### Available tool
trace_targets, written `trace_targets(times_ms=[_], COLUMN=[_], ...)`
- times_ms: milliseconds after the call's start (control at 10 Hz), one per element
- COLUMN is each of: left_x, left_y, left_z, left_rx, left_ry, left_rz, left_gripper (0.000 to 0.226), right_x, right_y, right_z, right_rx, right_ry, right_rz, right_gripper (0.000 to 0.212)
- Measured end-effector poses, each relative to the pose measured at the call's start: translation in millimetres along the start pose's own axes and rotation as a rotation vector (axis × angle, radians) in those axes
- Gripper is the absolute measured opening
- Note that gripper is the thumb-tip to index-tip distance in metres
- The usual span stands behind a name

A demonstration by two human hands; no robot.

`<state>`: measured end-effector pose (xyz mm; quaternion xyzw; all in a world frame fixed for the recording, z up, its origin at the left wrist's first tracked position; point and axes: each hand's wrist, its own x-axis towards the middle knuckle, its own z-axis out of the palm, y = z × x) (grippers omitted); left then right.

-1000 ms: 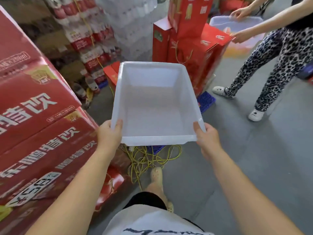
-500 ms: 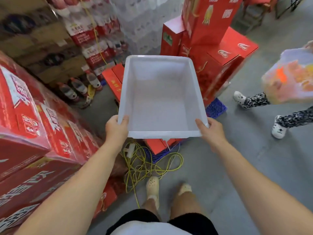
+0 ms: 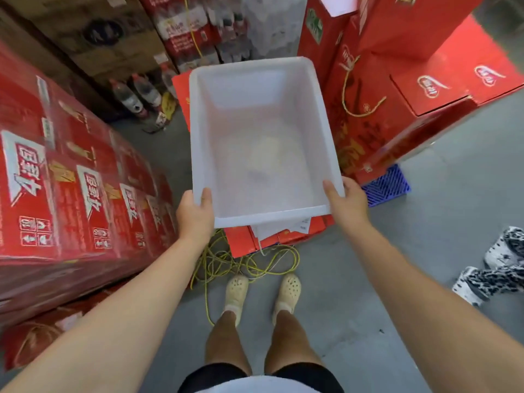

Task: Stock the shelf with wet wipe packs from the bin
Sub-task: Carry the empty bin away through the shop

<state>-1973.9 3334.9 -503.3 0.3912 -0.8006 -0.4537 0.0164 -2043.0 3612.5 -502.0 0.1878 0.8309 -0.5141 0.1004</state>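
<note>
Head view showed the white plastic bin (image 3: 202, 131) held out in front of the person, above a low stack of flat red cartons (image 3: 241, 241) on a blue pallet (image 3: 387, 185). I could not tell if the bin's bottom touched those cartons or hung just over them. The left hand (image 3: 195, 214) gripped the near left corner and the right hand (image 3: 348, 202) gripped the near right corner. On each hand the thumb lay over the rim, inside the bin: the left thumb (image 3: 206, 197) and the right thumb (image 3: 330, 191). The other fingers were hidden below the rim, so it was not possible to say how they were spread.

The bin was empty. No wet wipe packs were inside it, only a pale shape that showed through the cloudy bottom from beneath. No packs and no shelf for them were in sight.

As I judge it, the stocking part was probably finished and the bin was being put away, or else it was not yet filled; the picture alone did not decide this.

A yellow cord (image 3: 249, 262) lay tangled on the grey floor (image 3: 425, 222) near the person's feet, which could catch a shoe. Large red cases (image 3: 71, 194) stood at the left, and another person's patterned shoes (image 3: 502, 251) were at the right edge.
</note>
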Motion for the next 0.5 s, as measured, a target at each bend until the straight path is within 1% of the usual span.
trace_targets(times_ms=[100,200,300,400,500], left_x=[-4,-8,-12,-9,-4], left_y=[-4,0,7,6,7], left_z=[5,9,10,11,7], left_rx=[0.049,0.022,0.02,0.025,0.107], left_ry=[-0.007,-0.063,-0.103,-0.128,-0.133], left_rz=[-0.04,-0.096,-0.128,-0.158,-0.185], left_gripper=[0.035,0.044,0.057,0.075,0.094], right_x=[8,13,14,15,16], right_y=[-1,1,-3,-7,-11], right_z=[-3,-6,-7,-6,-7], right_rx=[-0.008,-0.031,-0.065,-0.099,-0.123], right_ry=[-0.042,-0.096,-0.126,-0.109,-0.084], right_rz=[-0.001,0.011,0.023,0.017,0.024], right_gripper=[0.036,0.041,0.042,0.047,0.061])
